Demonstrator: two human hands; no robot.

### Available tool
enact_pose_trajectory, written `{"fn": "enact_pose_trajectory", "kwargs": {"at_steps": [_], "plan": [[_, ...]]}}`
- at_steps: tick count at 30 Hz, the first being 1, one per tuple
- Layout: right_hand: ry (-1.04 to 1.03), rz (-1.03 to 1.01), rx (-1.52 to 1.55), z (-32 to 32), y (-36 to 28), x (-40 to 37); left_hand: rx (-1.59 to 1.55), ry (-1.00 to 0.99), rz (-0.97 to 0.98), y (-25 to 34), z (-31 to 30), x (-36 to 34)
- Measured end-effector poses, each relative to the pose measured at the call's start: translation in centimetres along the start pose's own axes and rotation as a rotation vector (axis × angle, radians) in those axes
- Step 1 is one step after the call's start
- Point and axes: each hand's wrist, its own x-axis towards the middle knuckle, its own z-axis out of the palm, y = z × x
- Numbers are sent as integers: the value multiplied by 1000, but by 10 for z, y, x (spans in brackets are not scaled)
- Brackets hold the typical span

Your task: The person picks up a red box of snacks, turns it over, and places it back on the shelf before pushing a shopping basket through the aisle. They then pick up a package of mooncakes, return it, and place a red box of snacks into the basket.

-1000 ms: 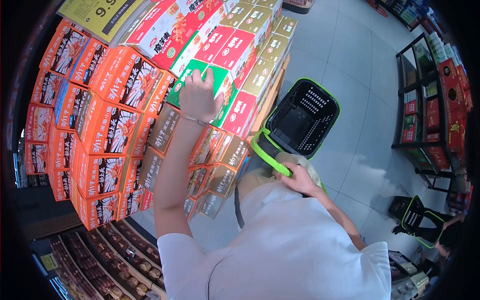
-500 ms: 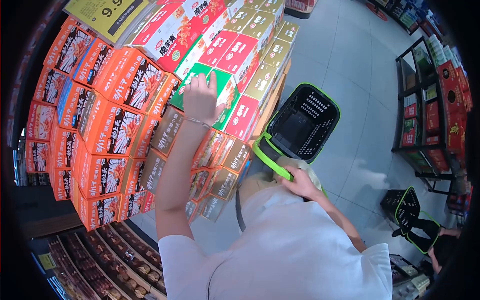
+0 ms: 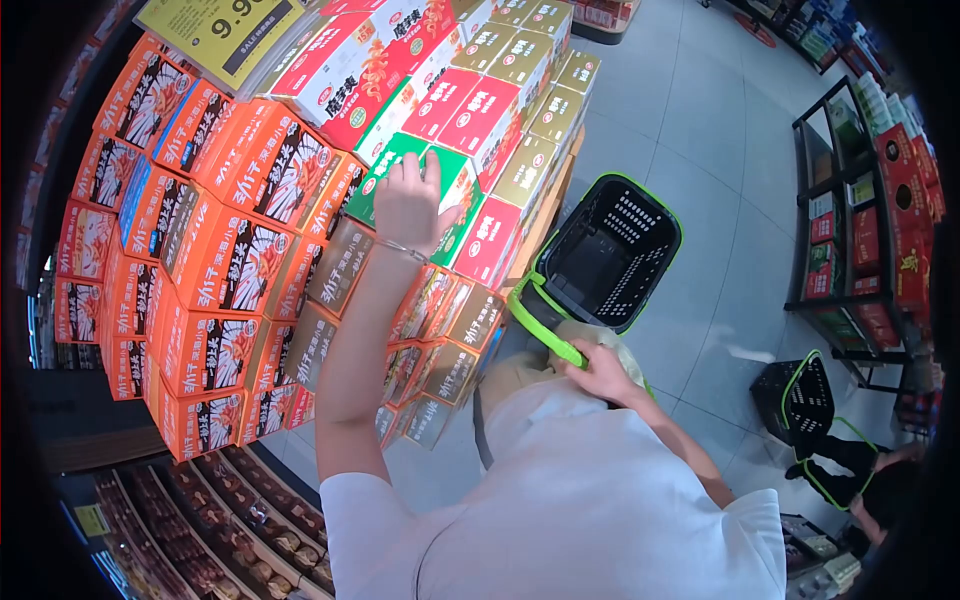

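Note:
My left hand [image 3: 408,208] rests on a green box [image 3: 445,168] in the stacked display, its fingers spread over the top and the thumb out to the right side. The box sits level among red boxes [image 3: 488,238] and gold boxes [image 3: 525,165]; part of it is hidden under the hand. Down at my right side, my right hand [image 3: 603,372] is closed around the bright green handle [image 3: 545,330] of a black shopping basket [image 3: 608,255]. Nothing shows inside the basket, which hangs beside the display.
Orange boxes [image 3: 225,255] are stacked to the left, below a yellow price sign [image 3: 225,35]. Packaged goods line a low shelf [image 3: 215,515] at lower left. Across the tiled floor [image 3: 690,190] stands a black rack [image 3: 825,200]. Another person's arm [image 3: 868,520] and basket [image 3: 795,405] are at right.
My left hand stays on the green box with its fingers slightly shifted. The view has moved a little. At lower right, the other person and their basket have shifted.

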Motion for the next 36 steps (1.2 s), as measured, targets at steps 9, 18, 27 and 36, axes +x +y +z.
{"fn": "enact_pose_trajectory", "kwargs": {"at_steps": [9, 18, 27, 36], "plan": [[-5, 15, 6, -3, -5, 0, -450, -99, 502, 39, -17, -8], [-18, 21, -2, -4, -5, -2, -194, -722, 662, 59, 39, -30], [-19, 21, -54, -9, -9, -6, -327, -549, 632, 60, 55, -28], [44, -29, -82, -5, -4, -9, -456, -285, 669, 60, 54, -23]]}}
